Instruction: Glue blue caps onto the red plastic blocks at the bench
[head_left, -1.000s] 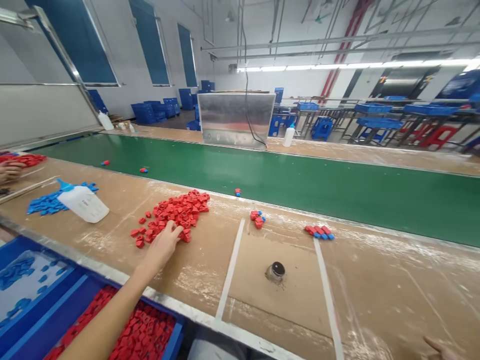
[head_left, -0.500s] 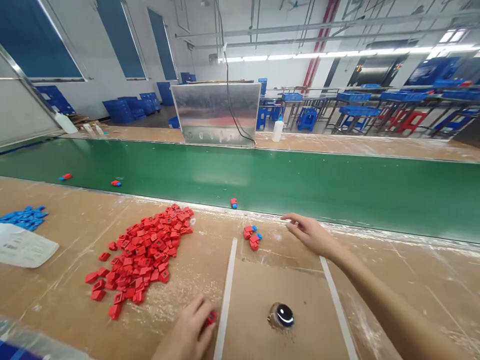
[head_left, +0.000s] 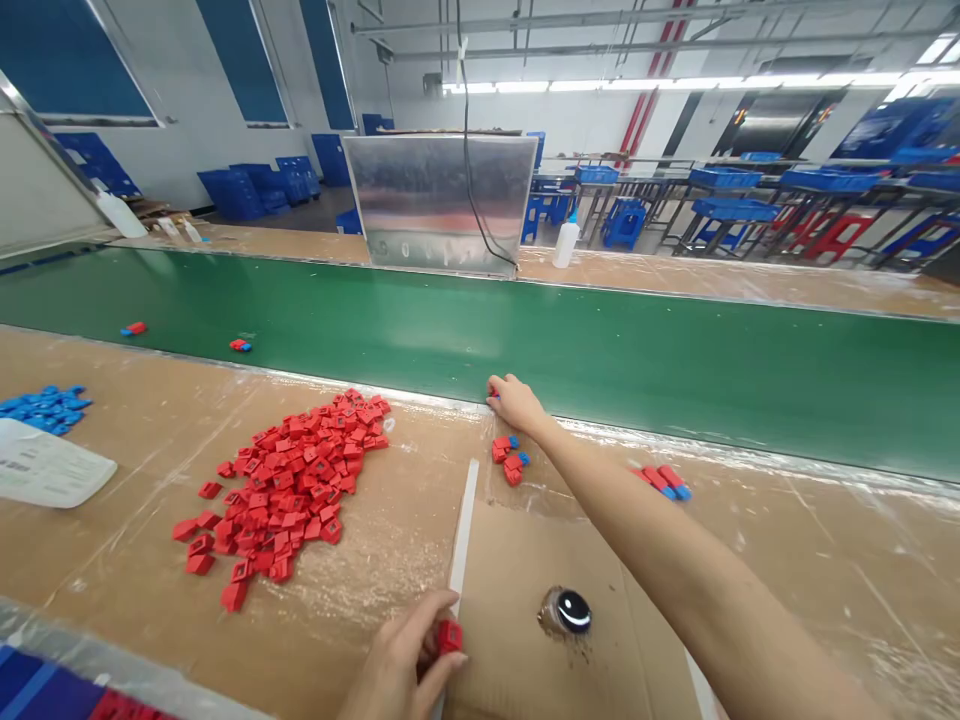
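My left hand (head_left: 405, 660) is at the near edge of the bench, fingers pinched on one small red part (head_left: 450, 636). My right hand (head_left: 514, 402) reaches far forward to the edge of the green conveyor belt (head_left: 600, 350), fingers curled over a small red-and-blue piece that is mostly hidden under them. A big heap of red parts (head_left: 292, 490) lies to the left. A small cluster of red-and-blue pieces (head_left: 508, 459) sits just below my right hand. Another small group (head_left: 661, 480) lies to the right of my forearm.
A round black fixture (head_left: 566, 612) is set into the cardboard-covered bench. A white bottle (head_left: 45, 467) and blue parts (head_left: 45, 405) lie at the far left. Assembled pieces (head_left: 240, 345) ride the belt. A metal box (head_left: 439, 205) and a white bottle (head_left: 566, 243) stand beyond it.
My left hand has left the red heap and come back near me with one red part. My right hand has come in from the right and reached forward to the piece at the belt's edge.
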